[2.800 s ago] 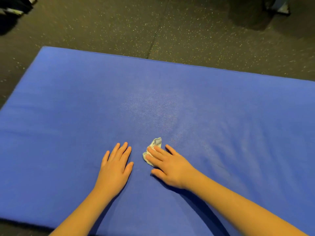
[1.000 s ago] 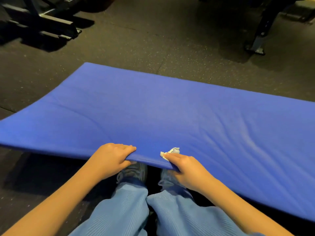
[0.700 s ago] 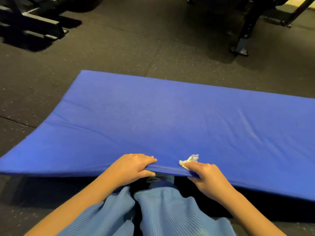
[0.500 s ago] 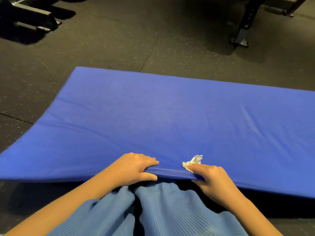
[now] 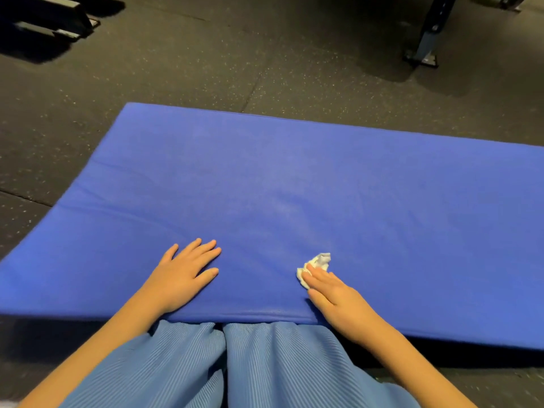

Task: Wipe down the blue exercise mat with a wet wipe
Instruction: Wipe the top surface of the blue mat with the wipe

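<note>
The blue exercise mat (image 5: 338,184) lies across the dark floor, its near edge resting over my knees in light blue trousers (image 5: 250,366). My left hand (image 5: 182,275) lies flat on the mat near that edge, fingers straight and spread. My right hand (image 5: 335,293) presses a crumpled white wet wipe (image 5: 316,262) onto the mat with straight fingers; part of the wipe sticks out beyond the fingertips.
Dark speckled rubber flooring (image 5: 206,69) surrounds the mat. A metal equipment leg with a foot plate (image 5: 424,48) stands at the far right. Another piece of dark gym equipment (image 5: 50,22) sits at the far left.
Both hands let go of the mat's near edge and now lie flat on top of it. The mat's lifted edge has come down onto my knees, and the wipe is pressed on the surface.
</note>
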The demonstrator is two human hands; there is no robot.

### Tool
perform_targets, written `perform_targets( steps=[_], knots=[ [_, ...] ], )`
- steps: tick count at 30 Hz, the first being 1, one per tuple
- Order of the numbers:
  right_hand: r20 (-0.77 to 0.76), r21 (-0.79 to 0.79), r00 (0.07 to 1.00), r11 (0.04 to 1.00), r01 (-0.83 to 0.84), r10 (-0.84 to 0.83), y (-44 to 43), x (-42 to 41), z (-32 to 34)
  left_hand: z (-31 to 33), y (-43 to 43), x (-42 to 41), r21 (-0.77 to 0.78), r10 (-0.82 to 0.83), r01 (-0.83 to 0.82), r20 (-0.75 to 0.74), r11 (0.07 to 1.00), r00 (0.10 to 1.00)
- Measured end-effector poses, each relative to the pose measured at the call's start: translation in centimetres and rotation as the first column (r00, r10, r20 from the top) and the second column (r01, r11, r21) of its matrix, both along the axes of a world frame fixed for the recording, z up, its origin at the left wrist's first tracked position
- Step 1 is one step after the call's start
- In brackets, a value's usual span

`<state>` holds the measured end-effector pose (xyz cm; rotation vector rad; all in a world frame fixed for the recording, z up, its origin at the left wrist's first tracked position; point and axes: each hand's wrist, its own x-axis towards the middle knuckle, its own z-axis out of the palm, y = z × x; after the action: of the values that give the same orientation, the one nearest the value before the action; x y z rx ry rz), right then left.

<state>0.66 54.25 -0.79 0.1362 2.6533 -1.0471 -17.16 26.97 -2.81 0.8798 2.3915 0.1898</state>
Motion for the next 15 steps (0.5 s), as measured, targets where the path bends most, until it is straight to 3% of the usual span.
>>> perform_targets(
  steps=[8, 11, 13, 15],
  knots=[
    [0.060, 0.024, 0.944, 0.945, -0.326, 0.324, -2.4, -3.0, 0.7, -0.5, 0.1, 0.4, 0.031, 0.029, -0.027, -0.050, 0.999, 0.998],
    [0.111, 0.216, 0.961, 0.938, -0.272, 0.253, -0.8, -5.3, -1.4, -0.6, 0.1, 0.5, 0.018, 0.025, -0.024, -0.056, 1.000, 0.998],
    [0.134, 0.226, 0.985, 0.964, -0.138, 0.110, -1.4, -7.3, -2.5, -0.7, 0.1, 0.5, 0.018, 0.022, -0.021, -0.068, 1.000, 0.997],
    [0.061, 0.186, 0.990, 0.973, -0.136, 0.127, -2.8, -7.8, -2.6, -0.7, 0.1, 0.7, 0.016, 0.023, -0.022, -0.083, 1.000, 0.996]
  ],
)
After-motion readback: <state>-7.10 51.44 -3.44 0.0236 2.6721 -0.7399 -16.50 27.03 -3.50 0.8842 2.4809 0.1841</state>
